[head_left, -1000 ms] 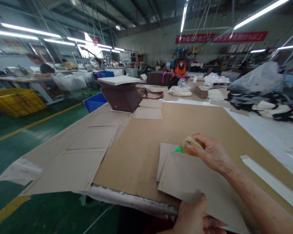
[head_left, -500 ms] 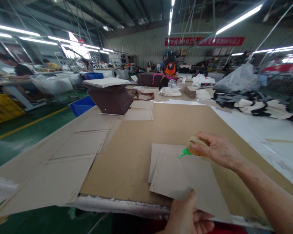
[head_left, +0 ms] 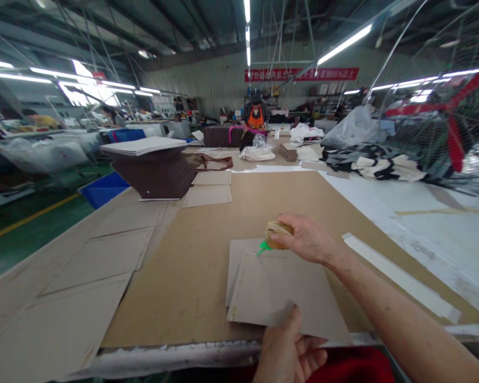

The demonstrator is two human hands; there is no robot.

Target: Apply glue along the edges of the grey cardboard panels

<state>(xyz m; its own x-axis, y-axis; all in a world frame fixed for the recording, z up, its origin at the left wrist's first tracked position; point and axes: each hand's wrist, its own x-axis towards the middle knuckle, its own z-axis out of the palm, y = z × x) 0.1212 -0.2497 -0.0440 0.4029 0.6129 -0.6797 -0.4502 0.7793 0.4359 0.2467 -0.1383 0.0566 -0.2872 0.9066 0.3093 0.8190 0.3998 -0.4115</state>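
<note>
My right hand (head_left: 307,236) grips a squeeze glue bottle (head_left: 277,234), amber with a green nozzle (head_left: 264,247). The bottle is tilted, its tip at the far edge of a grey-beige cardboard sheet (head_left: 279,292), near the far left corner. A thin glue line shows along that sheet's left edge. My left hand (head_left: 287,346) pinches the near edge of the sheet, thumb on top and fingers beneath. Another sheet (head_left: 232,266) lies partly hidden under it, sticking out at the left and far side.
Glued sheets (head_left: 75,314) overlap in a row on the left. A tall dark brown stack (head_left: 155,173) stands behind them. Pale strips (head_left: 403,276) lie at right. Fabric pieces (head_left: 383,162), a fan (head_left: 449,109) and a person (head_left: 255,114) are farther off.
My right hand has moved the bottle left along the sheet's far edge toward its corner. My left hand keeps its hold. The view has turned right, bringing the pale strips and fan into sight.
</note>
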